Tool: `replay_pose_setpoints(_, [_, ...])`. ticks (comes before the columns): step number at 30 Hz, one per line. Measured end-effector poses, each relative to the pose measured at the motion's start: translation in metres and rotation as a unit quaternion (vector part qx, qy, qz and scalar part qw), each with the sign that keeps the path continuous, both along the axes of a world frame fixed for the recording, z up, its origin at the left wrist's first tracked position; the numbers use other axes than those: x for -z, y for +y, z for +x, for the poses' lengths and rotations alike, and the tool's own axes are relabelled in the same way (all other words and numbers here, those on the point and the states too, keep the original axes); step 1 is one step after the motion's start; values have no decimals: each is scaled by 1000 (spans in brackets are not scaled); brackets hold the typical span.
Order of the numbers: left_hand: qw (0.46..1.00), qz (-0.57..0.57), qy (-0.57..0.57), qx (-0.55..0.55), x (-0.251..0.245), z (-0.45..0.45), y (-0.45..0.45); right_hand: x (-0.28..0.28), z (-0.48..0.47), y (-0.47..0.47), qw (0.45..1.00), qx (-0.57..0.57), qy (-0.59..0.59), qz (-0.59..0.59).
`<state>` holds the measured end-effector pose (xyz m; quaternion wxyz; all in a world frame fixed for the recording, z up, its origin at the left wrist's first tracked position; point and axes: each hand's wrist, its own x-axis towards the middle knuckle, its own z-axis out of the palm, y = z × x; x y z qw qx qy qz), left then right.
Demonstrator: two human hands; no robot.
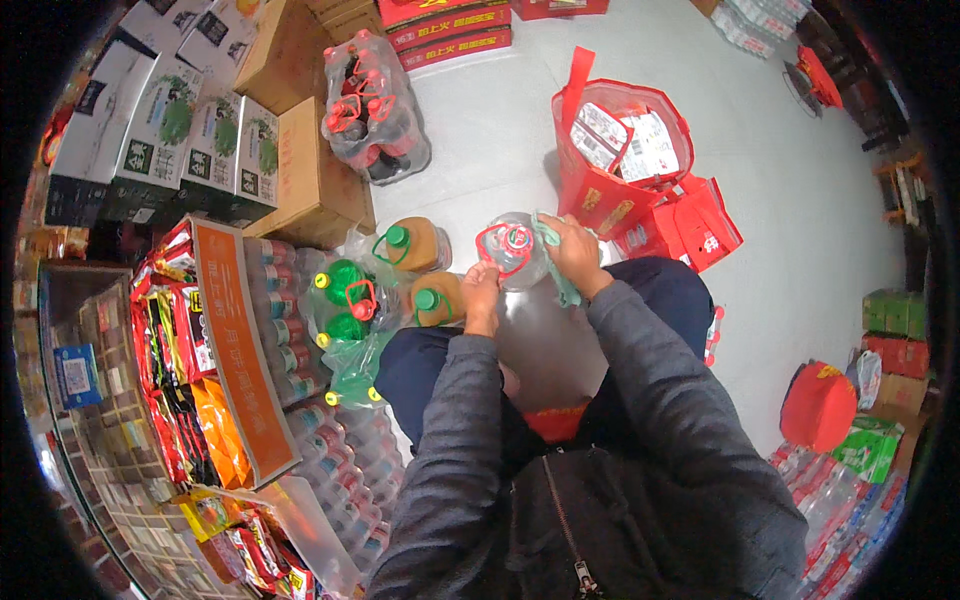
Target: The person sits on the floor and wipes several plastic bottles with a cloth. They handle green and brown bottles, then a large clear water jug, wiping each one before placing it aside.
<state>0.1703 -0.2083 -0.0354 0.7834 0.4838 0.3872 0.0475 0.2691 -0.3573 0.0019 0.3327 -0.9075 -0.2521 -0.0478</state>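
Observation:
A large clear plastic water bottle (496,238) stands on the floor in front of my knees, its red-and-white cap upward. My left hand (481,294) pinches the red carrying handle (517,271) at the bottle's near left side. Pressed to the right side of the bottle is a pale green cloth (563,277), which my right hand (574,251) grips. The cloth's lower end hangs loose beside my wrist. Left of the bottle are two jugs of amber liquid with green caps, the far jug (424,244) and the near jug (437,287).
A red bag (600,187) of packages stands ahead right, beside a red carton (686,225). Wrapped cola bottles (375,112) stand ahead left near cardboard boxes (315,165). Green soda bottles (346,279), packed water bottles (285,315) and a snack carton (244,352) crowd my left.

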Motion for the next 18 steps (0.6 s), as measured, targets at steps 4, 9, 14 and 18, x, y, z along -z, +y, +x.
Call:
replay_pose_setpoints(4, [1000,10,-11,-4,14,2,-1,-16,28,7,988,-73,89,-103])
replay_pose_setpoints(9, [997,49,-45,-29,26,5,-4,-33,68,18,956,-236,62,-161])
replay_pose_setpoints(14, [995,78,-54,-38,25,4,-8,-42,90,53,897,-356,80,-250])
replay_pose_setpoints(18, [994,93,-43,-38,22,3,-9,-36,94,73,855,-390,150,-307])
